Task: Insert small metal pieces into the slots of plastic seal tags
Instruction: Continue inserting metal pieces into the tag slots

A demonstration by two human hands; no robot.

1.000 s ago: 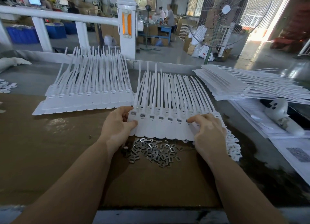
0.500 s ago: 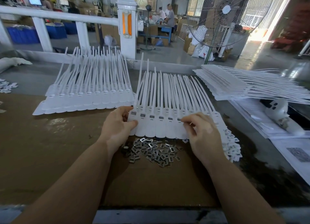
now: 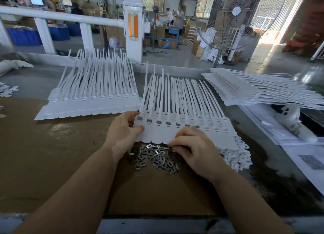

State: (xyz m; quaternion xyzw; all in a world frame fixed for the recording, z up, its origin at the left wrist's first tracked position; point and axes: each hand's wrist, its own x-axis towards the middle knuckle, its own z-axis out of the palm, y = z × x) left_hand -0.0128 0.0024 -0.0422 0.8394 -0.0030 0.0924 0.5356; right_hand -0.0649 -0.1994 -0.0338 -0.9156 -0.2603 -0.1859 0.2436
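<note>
My right hand (image 3: 196,149) has dropped from the tag strip (image 3: 175,128) to the metal pieces (image 3: 154,156) just below it, fingers curled among them; my left hand (image 3: 122,130) pinches the strip's left end.

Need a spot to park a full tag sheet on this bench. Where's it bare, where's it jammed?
Bare: the brown cardboard left of the left hand, below the far-left tag stack; also the strip nearest the bench edge between both forearms. Jammed: metal pieces under the right hand, the tag sheet being filled, white clips and papers to the right.
</note>
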